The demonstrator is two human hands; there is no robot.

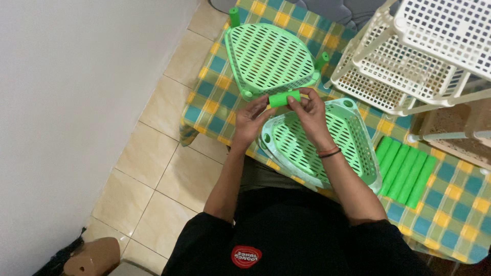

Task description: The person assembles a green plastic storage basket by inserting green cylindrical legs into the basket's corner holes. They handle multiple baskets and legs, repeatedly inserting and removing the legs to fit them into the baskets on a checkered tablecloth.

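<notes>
Checked cloth (463, 204); green tube (284, 98) between fingers (296, 105)

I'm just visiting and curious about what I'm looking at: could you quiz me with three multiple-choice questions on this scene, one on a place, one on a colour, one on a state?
1. Where do the spare green tubes lie?
A. on the floor tiles
B. on the checked cloth beside the shelf stack
C. inside the cream rack

2. What colour is the tube in the hands?
A. green
B. cream
C. blue

3. How is that tube held?
A. by the left hand alone
B. lying loose
C. between both hands, the right hand too

Answers: 1 B, they lie side by side on the cloth; 2 A, it matches the shelves; 3 C, fingers of each hand grip one end.
</notes>
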